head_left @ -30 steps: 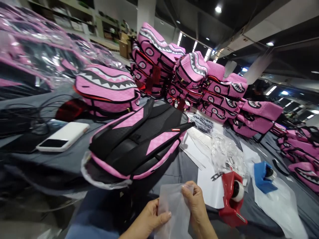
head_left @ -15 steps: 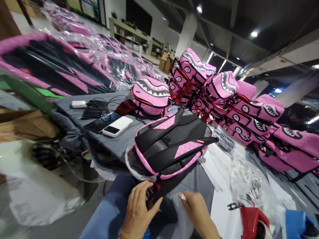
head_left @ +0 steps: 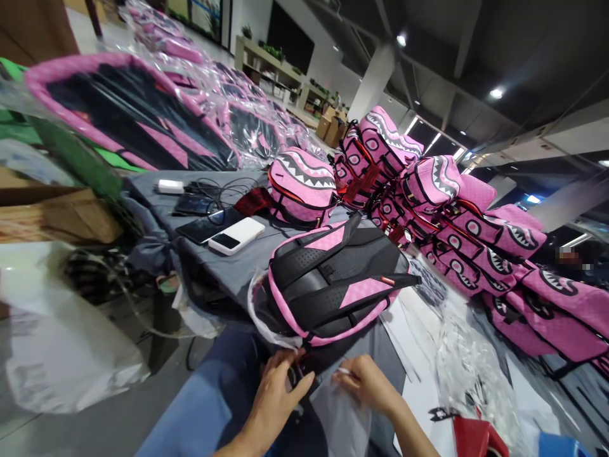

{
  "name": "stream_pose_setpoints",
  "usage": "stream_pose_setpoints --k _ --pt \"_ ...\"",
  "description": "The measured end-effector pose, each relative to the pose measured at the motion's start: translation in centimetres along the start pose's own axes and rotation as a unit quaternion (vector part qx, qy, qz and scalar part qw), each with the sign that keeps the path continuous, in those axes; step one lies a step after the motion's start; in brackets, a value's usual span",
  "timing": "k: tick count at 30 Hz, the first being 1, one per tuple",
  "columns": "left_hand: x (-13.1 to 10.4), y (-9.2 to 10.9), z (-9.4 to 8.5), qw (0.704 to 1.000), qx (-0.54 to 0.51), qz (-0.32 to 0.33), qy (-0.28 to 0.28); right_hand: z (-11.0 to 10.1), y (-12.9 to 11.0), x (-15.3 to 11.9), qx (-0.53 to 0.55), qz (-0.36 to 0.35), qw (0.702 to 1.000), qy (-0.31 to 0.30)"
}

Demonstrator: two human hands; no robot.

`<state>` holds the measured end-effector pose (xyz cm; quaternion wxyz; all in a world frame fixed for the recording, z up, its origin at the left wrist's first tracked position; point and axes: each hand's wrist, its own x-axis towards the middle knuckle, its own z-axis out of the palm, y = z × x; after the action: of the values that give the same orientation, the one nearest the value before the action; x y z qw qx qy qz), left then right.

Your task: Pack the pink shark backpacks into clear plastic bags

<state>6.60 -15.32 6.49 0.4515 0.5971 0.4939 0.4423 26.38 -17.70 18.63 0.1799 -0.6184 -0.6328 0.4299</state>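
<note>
A pink and black backpack (head_left: 323, 287) lies with its shoulder straps upward on the grey-covered table, its near end toward me. My left hand (head_left: 273, 397) is at that near end, thumb and fingers apart around dark strap parts; its fingertips are partly hidden. To its right, my right hand (head_left: 364, 384) is closed in a pinch on a small white piece (head_left: 343, 370), too small to name. Below that hand hangs a translucent plastic sheet (head_left: 340, 416). White plastic wrapping (head_left: 259, 317) lies along the backpack's left edge.
Pink shark-mouth backpacks (head_left: 432, 184) are stacked behind and right; plastic-wrapped ones (head_left: 137, 114) lie at left. A white power bank (head_left: 236, 235), a dark phone (head_left: 200, 228) and cables are on the table. Crumpled clear plastic (head_left: 471, 368) and a red object (head_left: 478, 437) lie at right.
The view has shifted, so the backpacks and table appear farther right. My right hand has come a little closer to my left, still pinching the white piece. The backpack lies as before.
</note>
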Motion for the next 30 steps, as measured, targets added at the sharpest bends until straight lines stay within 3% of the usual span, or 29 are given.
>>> stream_pose_setpoints --k 3,6,9,11,13,15,18,21,23,24,26,30 --pt "0.4 0.1 0.4 0.998 0.058 0.003 0.009 0.1 0.5 0.5 -0.053 -0.001 0.998 0.03" --pt "0.5 0.5 -1.2 0.999 0.028 0.002 -0.022 -0.4 1.2 0.4 0.042 0.027 0.998 0.028" --pt "0.1 1.8 -3.3 0.984 -0.113 -0.08 -0.116 -0.1 1.8 0.7 0.122 0.044 0.992 0.007" --pt "-0.2 3.0 -4.0 0.943 -0.23 -0.17 -0.17 0.9 2.0 1.6 0.071 0.01 0.997 0.007" --pt "-0.6 4.1 -3.8 0.921 -0.282 -0.198 -0.183 2.2 1.8 2.9 -0.013 -0.039 0.999 0.023" --pt "-0.9 4.3 -3.1 0.947 -0.238 -0.127 -0.173 3.4 1.3 4.3 -0.039 -0.068 0.994 0.07" --pt "-1.4 2.8 -1.4 0.984 -0.046 0.06 -0.161 4.6 0.1 5.4 0.05 -0.084 0.987 0.131" --pt "-2.2 0.2 0.3 0.946 0.201 0.199 -0.156 5.2 -1.0 5.2 0.089 -0.078 0.985 0.129" --pt "-2.8 -1.0 0.9 0.911 0.296 0.249 -0.146 5.6 -1.4 4.7 0.049 -0.063 0.987 0.141" --pt "-3.1 -1.3 0.9 0.912 0.296 0.248 -0.139 5.9 -1.5 4.6 0.027 -0.056 0.986 0.156" --pt "-3.4 -1.5 0.5 0.94 0.243 0.208 -0.116 6.3 -1.5 4.5 -0.001 -0.045 0.982 0.182" --pt "-2.3 -1.0 -1.3 0.993 0.115 0.036 -0.008 6.8 -1.5 4.8 0.01 -0.037 0.982 0.186"
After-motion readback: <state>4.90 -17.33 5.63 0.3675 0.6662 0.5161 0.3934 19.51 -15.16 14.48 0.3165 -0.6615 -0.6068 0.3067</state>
